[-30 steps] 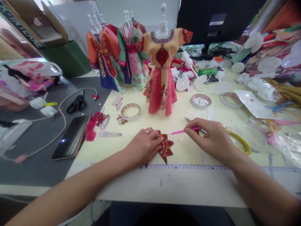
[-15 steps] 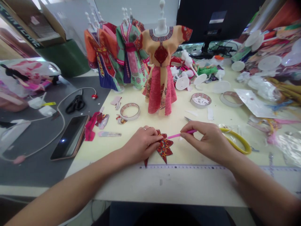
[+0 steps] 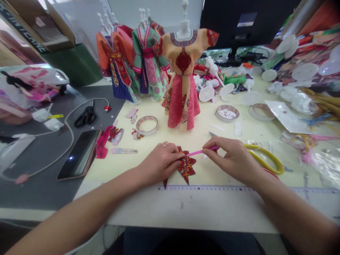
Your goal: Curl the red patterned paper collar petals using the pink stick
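Observation:
Under my left hand (image 3: 163, 161), fingers bent and pressed together, lies a dark red patterned fabric piece (image 3: 187, 166) with pointed, petal-like edges. Part of that piece is hidden by the hand. Between thumb and fingers, my right hand (image 3: 228, 156) pinches a slim pink stick (image 3: 195, 153). Its tip touches or nearly touches the fabric by my left fingertips. Yellow-handled scissors (image 3: 276, 164) lie partly behind my right hand, with a metal tip showing beyond the fingers. Just below the fabric, a ruler scale (image 3: 212, 188) runs along the table.
A doll form in a tan and pink dress (image 3: 183, 71) stands ahead, with other dressed forms to its left. Tape rolls (image 3: 147, 126), a phone (image 3: 79, 154), black scissors (image 3: 85, 116) and fabric scraps (image 3: 102, 141) lie around. Bags and doll stands crowd the right.
My right hand has shifted slightly left, bringing the pink stick's tip closer to my left fingertips. My left hand and the fabric stay nearly still.

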`<state>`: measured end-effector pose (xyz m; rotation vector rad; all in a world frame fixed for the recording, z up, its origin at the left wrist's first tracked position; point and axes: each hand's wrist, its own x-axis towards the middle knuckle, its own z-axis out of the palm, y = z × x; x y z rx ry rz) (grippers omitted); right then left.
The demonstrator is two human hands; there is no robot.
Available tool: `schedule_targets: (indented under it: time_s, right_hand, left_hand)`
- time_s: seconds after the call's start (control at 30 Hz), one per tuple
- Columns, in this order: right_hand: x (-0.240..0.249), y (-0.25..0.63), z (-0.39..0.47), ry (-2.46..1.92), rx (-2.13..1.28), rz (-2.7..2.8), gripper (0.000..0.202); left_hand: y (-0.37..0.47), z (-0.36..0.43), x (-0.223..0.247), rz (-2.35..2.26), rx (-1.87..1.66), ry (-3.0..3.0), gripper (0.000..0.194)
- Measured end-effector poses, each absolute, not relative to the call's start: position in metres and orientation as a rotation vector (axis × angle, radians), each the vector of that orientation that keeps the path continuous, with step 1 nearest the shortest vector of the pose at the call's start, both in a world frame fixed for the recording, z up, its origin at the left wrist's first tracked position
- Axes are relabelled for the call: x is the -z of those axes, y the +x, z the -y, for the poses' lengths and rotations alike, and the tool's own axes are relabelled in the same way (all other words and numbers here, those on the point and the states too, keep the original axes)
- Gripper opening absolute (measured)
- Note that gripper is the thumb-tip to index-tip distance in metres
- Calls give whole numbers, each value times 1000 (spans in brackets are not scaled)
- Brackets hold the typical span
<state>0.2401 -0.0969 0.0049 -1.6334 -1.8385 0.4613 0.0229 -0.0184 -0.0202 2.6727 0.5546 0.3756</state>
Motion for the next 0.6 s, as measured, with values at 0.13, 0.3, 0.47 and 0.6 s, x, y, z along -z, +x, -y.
schedule_targets:
  time_s: [0.13, 0.3, 0.47, 0.6]
  right_hand:
    - [-5, 241, 98, -1639, -462, 1840, 11]
    - [-7, 240, 98, -1639, -462, 1850, 11]
    - [-9, 239, 99, -1642, -455, 1857, 11]
    - [-10, 240, 99, -1612, -429, 1870, 10]
  left_hand:
    - [22, 17, 21, -548, -400, 2650, 26]
    - [22, 16, 22, -530, -426, 2675, 26]
    - [22, 18, 23, -492, -434, 2777, 26]
    - [22, 19, 24, -477, -455, 2829, 25]
